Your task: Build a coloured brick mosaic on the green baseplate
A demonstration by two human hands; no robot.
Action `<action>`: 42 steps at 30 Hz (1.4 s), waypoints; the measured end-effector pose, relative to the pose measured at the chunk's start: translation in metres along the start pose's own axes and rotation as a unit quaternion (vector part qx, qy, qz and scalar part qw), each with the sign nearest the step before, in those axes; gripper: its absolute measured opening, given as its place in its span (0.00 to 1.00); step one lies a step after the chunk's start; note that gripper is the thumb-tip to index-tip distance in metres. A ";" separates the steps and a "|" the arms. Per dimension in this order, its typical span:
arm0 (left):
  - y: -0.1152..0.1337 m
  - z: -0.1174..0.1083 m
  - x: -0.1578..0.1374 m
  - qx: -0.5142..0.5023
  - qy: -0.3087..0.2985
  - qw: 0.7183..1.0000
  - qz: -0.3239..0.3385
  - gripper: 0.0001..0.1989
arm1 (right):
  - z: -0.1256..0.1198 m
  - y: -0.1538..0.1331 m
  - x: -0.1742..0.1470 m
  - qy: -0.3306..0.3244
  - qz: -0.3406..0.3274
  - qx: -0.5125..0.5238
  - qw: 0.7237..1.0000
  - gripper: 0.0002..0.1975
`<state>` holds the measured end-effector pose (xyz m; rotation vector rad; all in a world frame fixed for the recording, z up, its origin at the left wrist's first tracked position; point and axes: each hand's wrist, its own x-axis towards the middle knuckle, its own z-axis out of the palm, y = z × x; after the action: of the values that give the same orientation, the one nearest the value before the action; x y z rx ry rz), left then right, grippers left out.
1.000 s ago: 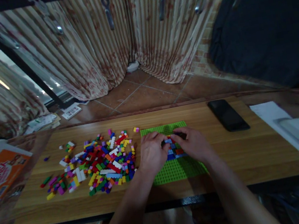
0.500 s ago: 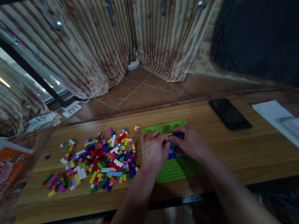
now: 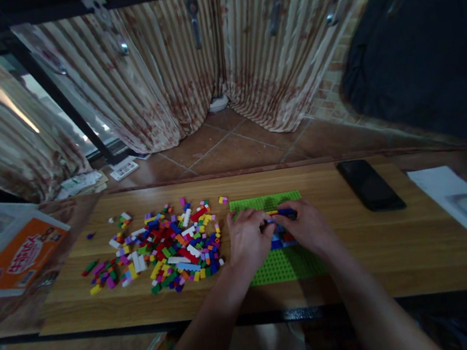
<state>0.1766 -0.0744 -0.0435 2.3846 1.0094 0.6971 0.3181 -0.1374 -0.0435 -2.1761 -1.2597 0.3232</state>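
A green studded baseplate point(image 3: 271, 270) lies on the table in front of me. Blue, orange and red toy building bricks point(image 3: 277, 243) are built up at its middle, partly covered by my fingers. My left hand point(image 3: 250, 235) is closed at the left of this build, fingertips bent together over it; whatever they pinch is hidden. From the right, my right hand point(image 3: 309, 225) pinches a dark blue brick point(image 3: 287, 212) at the build's far side. The fingertips of both hands nearly meet there.
Loose bricks in many colours point(image 3: 169, 245) are heaped left of the baseplate. A black phone point(image 3: 369, 185) lies on the wooden table point(image 3: 363, 255) to the right, with white paper point(image 3: 436, 183) beyond it. At far left is a clear box with an orange label point(image 3: 27, 254).
The view has shifted, so everything on the table appears further right. Both hands stay at the build, with only small finger movements, and more of the dark blue brick shows.
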 end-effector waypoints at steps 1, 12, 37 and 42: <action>-0.002 -0.004 0.001 -0.016 0.008 1.000 0.002 0.02 | -0.001 0.001 0.000 -0.001 -0.006 0.005 1.000 0.16; -0.070 -0.068 0.026 -0.199 0.178 0.954 -0.138 0.08 | -0.010 -0.003 0.004 0.007 0.057 -0.040 0.998 0.23; -0.143 -0.195 -0.058 -0.025 0.011 0.977 -0.212 0.12 | -0.002 0.002 0.011 0.015 0.103 -0.090 0.991 0.23; -0.144 -0.184 -0.058 0.007 -0.014 0.972 -0.233 0.13 | -0.001 0.003 0.012 0.011 0.099 -0.094 0.991 0.23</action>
<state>-0.0447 0.0106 -0.0011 2.0418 1.4926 0.4775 0.3267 -0.1289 -0.0430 -2.4656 -1.1012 0.2675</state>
